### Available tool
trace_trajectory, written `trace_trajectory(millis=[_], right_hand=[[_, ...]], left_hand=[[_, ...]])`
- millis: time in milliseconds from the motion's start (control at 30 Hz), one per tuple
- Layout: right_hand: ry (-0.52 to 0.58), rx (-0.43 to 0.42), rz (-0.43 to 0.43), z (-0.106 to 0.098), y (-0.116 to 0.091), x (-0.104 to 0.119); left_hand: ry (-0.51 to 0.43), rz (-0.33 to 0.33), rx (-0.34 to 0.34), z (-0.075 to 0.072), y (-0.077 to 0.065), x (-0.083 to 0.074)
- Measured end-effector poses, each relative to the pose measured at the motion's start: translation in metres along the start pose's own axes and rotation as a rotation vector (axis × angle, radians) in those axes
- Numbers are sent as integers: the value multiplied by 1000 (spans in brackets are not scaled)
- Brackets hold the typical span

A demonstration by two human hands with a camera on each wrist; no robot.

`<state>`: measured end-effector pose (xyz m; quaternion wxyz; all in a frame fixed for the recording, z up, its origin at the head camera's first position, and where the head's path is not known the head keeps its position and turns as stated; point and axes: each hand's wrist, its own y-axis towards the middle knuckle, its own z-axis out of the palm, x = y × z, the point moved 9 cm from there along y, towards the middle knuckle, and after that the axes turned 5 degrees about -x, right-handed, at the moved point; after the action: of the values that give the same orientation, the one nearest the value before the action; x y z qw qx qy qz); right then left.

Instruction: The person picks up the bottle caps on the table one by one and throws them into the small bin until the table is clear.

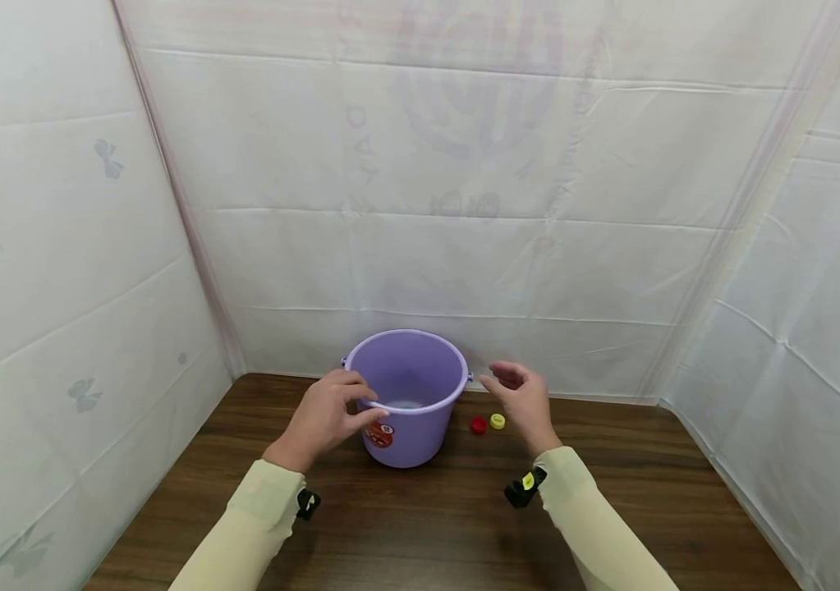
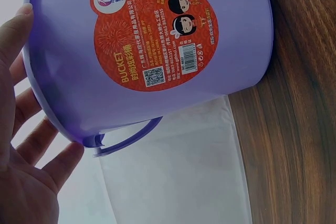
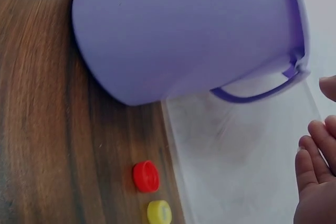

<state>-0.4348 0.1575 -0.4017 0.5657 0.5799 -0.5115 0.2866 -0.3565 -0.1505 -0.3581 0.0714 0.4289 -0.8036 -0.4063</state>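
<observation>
A purple plastic bucket (image 1: 420, 431) stands upright on the wooden table, a red label (image 2: 152, 38) on its front and a handle (image 3: 257, 95) hanging at the back. At the front left of its rim is my left hand (image 1: 331, 414), thumb and fingers apart. In the left wrist view, its thumb tip overlaps the rim and its fingers reach past it. My right hand (image 1: 525, 402) is raised beside the right handle joint, fingers gently bent and nothing between them. Below it on the table lie a red bottle cap (image 1: 478, 424) and a yellow bottle cap (image 1: 497, 421).
White printed sheeting (image 1: 420, 180) hangs behind the table (image 1: 397, 525) and along both sides. The bucket stands near the table's back edge. Inside it, something pale (image 1: 406, 404) shows at the bottom. Each wrist wears a black camera strap.
</observation>
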Motion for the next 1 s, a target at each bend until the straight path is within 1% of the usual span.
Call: trace_trajectory(millis=[167, 300, 533, 867, 1000], right_hand=[[-29, -26, 2, -6, -3, -14], [-52, -35, 8, -8, -5, -26], [-76, -33, 57, -9, -7, -52], [-218, -35, 48, -8, -13, -82], [-250, -37, 48, -7, -15, -90]], left_hand=[[2, 9, -2, 1, 0, -1], [3, -3, 5, 1, 0, 1], [9, 7, -8, 0, -1, 1], [8, 5, -6, 0, -1, 0], [6, 10, -11, -1, -1, 0]])
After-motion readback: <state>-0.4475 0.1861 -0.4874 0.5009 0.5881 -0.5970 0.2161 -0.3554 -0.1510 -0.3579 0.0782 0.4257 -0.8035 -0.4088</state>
